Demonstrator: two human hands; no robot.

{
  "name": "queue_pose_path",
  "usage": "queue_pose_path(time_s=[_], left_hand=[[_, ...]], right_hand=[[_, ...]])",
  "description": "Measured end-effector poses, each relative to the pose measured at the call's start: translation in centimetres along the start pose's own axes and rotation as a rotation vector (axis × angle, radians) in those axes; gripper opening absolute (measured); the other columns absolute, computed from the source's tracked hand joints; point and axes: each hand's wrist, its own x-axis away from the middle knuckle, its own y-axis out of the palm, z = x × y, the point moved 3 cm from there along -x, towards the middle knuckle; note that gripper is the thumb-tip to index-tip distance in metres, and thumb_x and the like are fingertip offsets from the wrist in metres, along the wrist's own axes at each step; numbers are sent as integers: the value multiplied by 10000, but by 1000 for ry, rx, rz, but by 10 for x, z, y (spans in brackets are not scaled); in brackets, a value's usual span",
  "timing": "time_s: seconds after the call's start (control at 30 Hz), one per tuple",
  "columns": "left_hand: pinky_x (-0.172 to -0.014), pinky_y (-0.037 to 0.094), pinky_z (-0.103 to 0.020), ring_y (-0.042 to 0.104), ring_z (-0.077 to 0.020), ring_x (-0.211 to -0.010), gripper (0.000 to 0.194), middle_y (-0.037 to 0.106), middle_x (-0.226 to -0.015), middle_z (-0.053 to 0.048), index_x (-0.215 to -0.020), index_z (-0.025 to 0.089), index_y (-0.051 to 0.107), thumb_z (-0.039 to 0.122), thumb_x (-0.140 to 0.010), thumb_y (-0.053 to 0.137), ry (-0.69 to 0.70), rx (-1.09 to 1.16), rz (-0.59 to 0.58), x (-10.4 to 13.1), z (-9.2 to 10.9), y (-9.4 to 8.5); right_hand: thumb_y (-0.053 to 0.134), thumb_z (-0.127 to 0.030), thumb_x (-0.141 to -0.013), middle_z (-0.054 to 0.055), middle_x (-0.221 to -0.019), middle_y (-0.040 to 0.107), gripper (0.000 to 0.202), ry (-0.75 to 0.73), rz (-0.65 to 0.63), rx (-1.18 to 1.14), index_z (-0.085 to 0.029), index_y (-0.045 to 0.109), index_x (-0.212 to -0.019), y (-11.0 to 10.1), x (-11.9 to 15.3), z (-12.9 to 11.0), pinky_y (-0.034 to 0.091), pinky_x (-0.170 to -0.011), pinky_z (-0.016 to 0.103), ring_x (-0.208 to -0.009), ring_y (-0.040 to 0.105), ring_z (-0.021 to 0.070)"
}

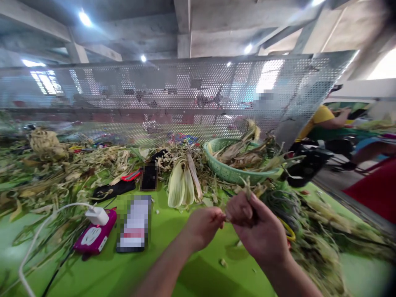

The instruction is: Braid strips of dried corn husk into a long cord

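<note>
My left hand (204,227) is closed in a pinch beside my right hand, over the green table (198,274); what its fingertips hold is too small to make out. Curled fingers close my right hand (258,227) round a pale piece of husk (247,186), whose end sticks up above the thumb. Just behind the hands, a bunch of pale green husks (181,185) lies on the table. Further back on the right stands a green basket (235,175) holding dried husks (243,156).
A phone (134,225) and a magenta power bank (94,237) with a white plug and cable lie at left. Husk scraps (102,165) cover the table's back and left. Grey strings (281,208) lie at right. A perforated metal screen (173,90) stands behind; a person's arm (338,119) shows far right.
</note>
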Motion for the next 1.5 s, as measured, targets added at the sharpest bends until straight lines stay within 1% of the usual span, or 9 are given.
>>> queue_pose_path(time_s=[0.2,0.47,0.6,0.77,0.87,0.97,1.03,1.33,1.5], left_hand=[[-544,279,-242,374,-120,-591,402,414,-622,26,-735,190,536,538,-866,381,-14,204,20,5,10,-10],[-587,310,-234,346,-113,-628,334,392,-655,24,-685,182,446,464,-863,455,83,468,219,9,26,-18],[-551,276,-236,335,-109,-592,371,379,-623,31,-678,183,461,503,-863,426,51,366,201,6,13,-18],[-492,186,-257,291,-109,-503,430,377,-550,28,-621,189,488,551,-843,419,-57,96,25,1,2,3],[-531,270,-244,343,-112,-563,381,431,-623,19,-695,188,525,503,-871,402,14,288,146,2,11,-1],[-595,333,-225,390,-111,-640,311,443,-671,16,-728,175,531,459,-847,486,88,534,249,5,16,-15],[-596,337,-217,391,-106,-646,297,452,-684,17,-752,169,542,457,-824,528,40,571,252,4,12,-21],[-566,233,-267,368,-141,-583,391,432,-588,0,-592,188,488,454,-871,422,48,-200,162,-2,-3,-3],[-575,287,-238,370,-119,-609,352,427,-643,20,-720,182,526,482,-871,421,61,284,189,1,5,-11]], right_hand=[[499,-348,-865,-63,-483,167,368,-121,150,-29,-201,407,-540,-20,-12,-29,229,-404,251,-429,143,105],[535,-373,-841,-56,-466,265,363,167,72,-78,-188,458,-538,0,-5,29,276,-463,246,-446,219,98],[533,-352,-832,-54,-479,251,339,15,84,-60,-197,451,-542,-8,-8,0,249,-443,254,-447,203,107],[500,-332,-848,-61,-477,193,343,-160,105,-51,-199,433,-540,-21,-10,-36,223,-423,253,-436,153,109],[528,-361,-832,-59,-467,223,372,-116,134,-44,-200,414,-517,-17,-11,-15,261,-438,250,-432,211,104],[554,-396,-821,-61,-454,267,393,157,97,-90,-189,420,-515,-6,-13,27,258,-437,235,-431,240,91],[558,-396,-821,-65,-440,273,384,195,51,-104,-181,446,-523,-2,-12,41,256,-444,233,-427,229,85],[521,-313,-829,-67,-467,195,330,-32,56,-126,-188,434,-536,-21,-11,-14,217,-422,238,-432,163,98],[526,-327,-837,-47,-474,298,353,17,54,-91,-181,464,-522,-10,-10,14,245,-446,244,-451,252,98]])
